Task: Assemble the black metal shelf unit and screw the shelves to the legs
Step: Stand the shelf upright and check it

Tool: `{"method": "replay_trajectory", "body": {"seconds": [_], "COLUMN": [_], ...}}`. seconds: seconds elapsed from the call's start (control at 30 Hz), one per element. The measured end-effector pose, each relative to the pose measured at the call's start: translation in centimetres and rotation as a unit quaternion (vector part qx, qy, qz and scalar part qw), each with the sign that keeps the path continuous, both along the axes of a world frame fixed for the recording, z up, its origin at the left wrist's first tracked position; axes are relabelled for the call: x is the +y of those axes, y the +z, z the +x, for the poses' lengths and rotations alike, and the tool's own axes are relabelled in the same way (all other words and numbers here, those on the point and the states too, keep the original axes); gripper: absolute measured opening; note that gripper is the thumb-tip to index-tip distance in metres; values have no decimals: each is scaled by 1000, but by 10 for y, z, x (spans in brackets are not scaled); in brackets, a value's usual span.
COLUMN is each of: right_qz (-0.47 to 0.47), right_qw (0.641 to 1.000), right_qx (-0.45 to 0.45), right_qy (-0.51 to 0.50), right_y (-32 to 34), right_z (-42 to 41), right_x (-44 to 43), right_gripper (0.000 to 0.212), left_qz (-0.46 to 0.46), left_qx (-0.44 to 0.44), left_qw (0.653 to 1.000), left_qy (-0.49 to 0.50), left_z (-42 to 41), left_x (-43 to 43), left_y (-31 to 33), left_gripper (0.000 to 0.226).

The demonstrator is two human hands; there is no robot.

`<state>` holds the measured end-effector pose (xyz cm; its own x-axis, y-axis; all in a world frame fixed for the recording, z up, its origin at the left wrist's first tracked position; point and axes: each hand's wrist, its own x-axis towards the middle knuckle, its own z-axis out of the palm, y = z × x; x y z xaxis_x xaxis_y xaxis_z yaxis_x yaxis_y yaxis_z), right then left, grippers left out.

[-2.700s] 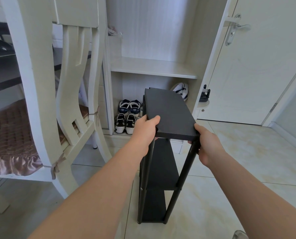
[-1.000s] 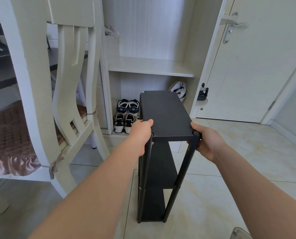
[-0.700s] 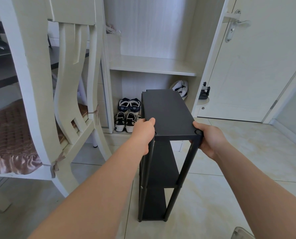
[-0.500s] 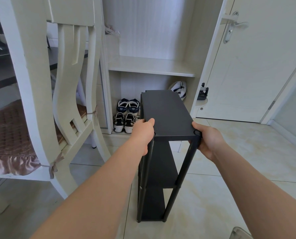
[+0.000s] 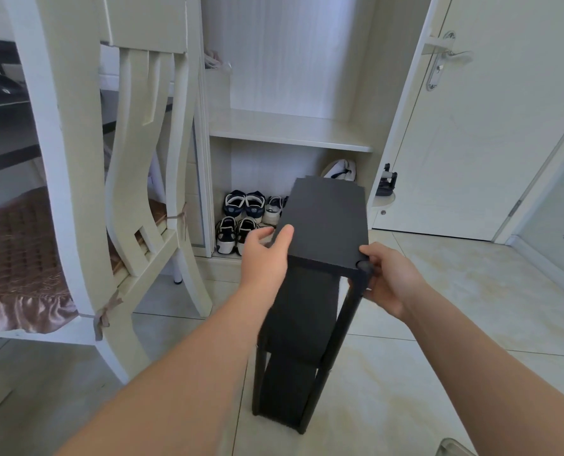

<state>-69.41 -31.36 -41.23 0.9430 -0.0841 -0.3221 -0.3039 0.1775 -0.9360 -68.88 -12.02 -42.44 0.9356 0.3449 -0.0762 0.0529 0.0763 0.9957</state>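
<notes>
While the black metal three-tier shelf unit (image 5: pixel 326 222) leans on the pale tiled floor (image 5: pixel 438 324), the right hand (image 5: pixel 389 284) grips its near corner leg (image 5: pixel 349 311); the blurred left hand (image 5: pixel 264 258) thumbs the top, grasp unclear. Best levelled before any tightening.

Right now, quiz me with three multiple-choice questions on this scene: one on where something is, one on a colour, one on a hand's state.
1. Where are the shoes? A on the chair seat; B on the black top shelf; C in the open cabinet's bottom.
2. What colour is the shelf unit? A black; B white; C red.
3. What is the right hand doing? A hanging free; B gripping the shelf unit's near corner; C pulling the door handle.
Answers: C, they sit under the cabinet's shelf; A, every part of it is black; B, its thumb lies on top, fingers curl beneath.
</notes>
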Motion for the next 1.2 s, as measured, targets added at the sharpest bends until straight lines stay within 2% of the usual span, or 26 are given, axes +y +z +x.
{"method": "replay_trajectory", "body": {"seconds": [0.07,0.13,0.2,0.27,0.33,0.4,0.47,0.57,0.6,0.67,0.77,0.87,0.93,1.0,1.1,1.2], "right_qz": [8,4,-4,26,75,86,73,-10,-41,-114,-207,-190,-183,-207,-179,-162], "right_qw": [993,987,997,998,990,990,995,999,998,989,944,938,940,936,952,965], "right_qx": [43,70,52,-1,-31,-29,-9,39,49,41,-47,-113,-107,-104,-96,-90], "right_qy": [106,144,62,-62,-116,-112,-72,26,16,-87,-254,-268,-267,-265,-231,-185], "right_y": [5,10,11,8,3,1,2,9,11,13,14,12,10,7,5,7], "right_z": [-9,-8,0,8,14,13,8,0,-1,1,9,16,16,15,14,12], "right_x": [-3,-10,-18,-21,-21,-17,-14,-19,-24,-38,-55,-57,-53,-54,-59,-61], "right_gripper": [23,30,37,34,28,29,31,40,46,56,51,37,59,68,52,32], "left_qz": [-8,-34,-33,-3,-6,-23,-14,-24,-37,-18,4,-35,-48,-77,-93,-7], "left_qx": [24,92,145,139,114,79,63,73,99,153,164,172,170,157,121,92], "left_qw": [1000,995,989,990,993,994,994,996,992,981,977,973,969,969,976,995], "left_qy": [3,20,13,-10,-41,-77,-83,-50,-62,-119,-134,-149,-171,-175,-156,-49], "left_z": [3,3,-4,-10,-7,-1,4,11,9,0,-7,-5,-5,-1,8,14], "left_x": [12,8,-12,-29,-28,-16,-1,9,6,-9,-28,-17,-2,12,24,15], "left_y": [4,5,5,-1,-2,1,8,12,14,17,18,23,27,29,29,22], "left_gripper": [64,81,91,95,86,79,80,74,73,80,68,42,35,34,29,17]}}
